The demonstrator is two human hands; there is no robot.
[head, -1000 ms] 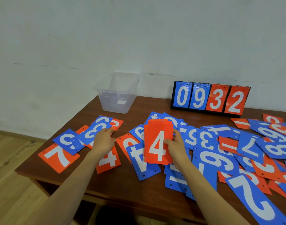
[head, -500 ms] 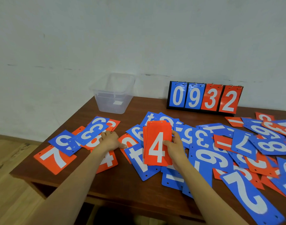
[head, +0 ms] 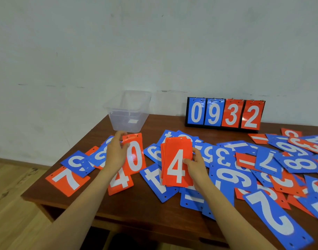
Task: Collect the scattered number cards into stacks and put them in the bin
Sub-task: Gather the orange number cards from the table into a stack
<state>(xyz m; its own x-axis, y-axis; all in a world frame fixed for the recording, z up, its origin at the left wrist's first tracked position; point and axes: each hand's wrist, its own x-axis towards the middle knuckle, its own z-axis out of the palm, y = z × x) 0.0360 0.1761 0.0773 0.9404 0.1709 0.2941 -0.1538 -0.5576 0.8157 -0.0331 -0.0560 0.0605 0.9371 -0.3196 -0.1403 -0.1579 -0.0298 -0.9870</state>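
Observation:
My right hand (head: 197, 164) grips a stack of red cards (head: 177, 162) upright above the table, a white 4 on its front. My left hand (head: 115, 153) pinches a red 0 card (head: 134, 154) by its left edge and holds it lifted and upright, left of the stack. A clear plastic bin (head: 128, 110) stands at the table's far left, just beyond my left hand. Red and blue number cards lie scattered over the table, among them a red 7 (head: 67, 179), a red 4 (head: 121, 181) and a blue 4 (head: 154, 179).
A black flip scoreboard (head: 225, 114) showing 0932 stands against the wall at the back. Overlapping cards cover the right half of the brown table (head: 140, 208), with a blue 2 (head: 273, 217) near the front right. Wooden floor shows left of the table.
My left hand has picked the red 0 card off the pile at the left and raised it upright. My right hand keeps the red stack in about the same place.

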